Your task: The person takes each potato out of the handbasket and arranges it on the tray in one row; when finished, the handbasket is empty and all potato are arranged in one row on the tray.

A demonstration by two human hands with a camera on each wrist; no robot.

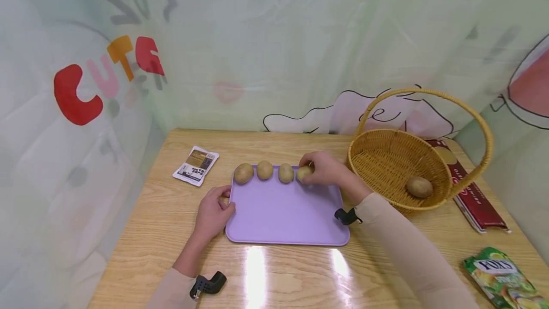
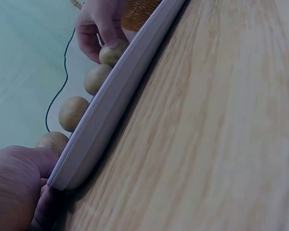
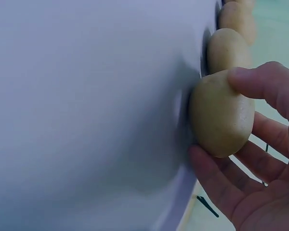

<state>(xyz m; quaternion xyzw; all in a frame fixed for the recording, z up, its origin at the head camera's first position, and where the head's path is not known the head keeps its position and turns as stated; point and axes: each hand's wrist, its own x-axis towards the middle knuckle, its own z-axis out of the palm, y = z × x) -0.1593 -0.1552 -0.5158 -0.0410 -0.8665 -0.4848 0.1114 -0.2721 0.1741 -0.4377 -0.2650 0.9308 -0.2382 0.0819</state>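
A purple tray (image 1: 283,218) lies on the table with a row of potatoes along its far edge. My right hand (image 1: 323,168) holds the rightmost potato (image 3: 221,115) between thumb and fingers, at the tray's far side. In the right wrist view, another potato (image 3: 227,50) sits right beside it. At the tray's left edge my left hand (image 1: 213,211) grips the rim with thumb and fingers. The leftmost potato (image 1: 243,173) rests in the far left corner, above that hand. One more potato (image 1: 419,187) lies in the wicker basket (image 1: 377,156).
The basket's tall handle (image 1: 484,132) arches up to the right of the tray. A red packet (image 1: 476,194) lies behind the basket, and a green FOX'S bag (image 1: 506,280) is at the near right. A white and brown pouch (image 1: 196,166) lies at the far left.
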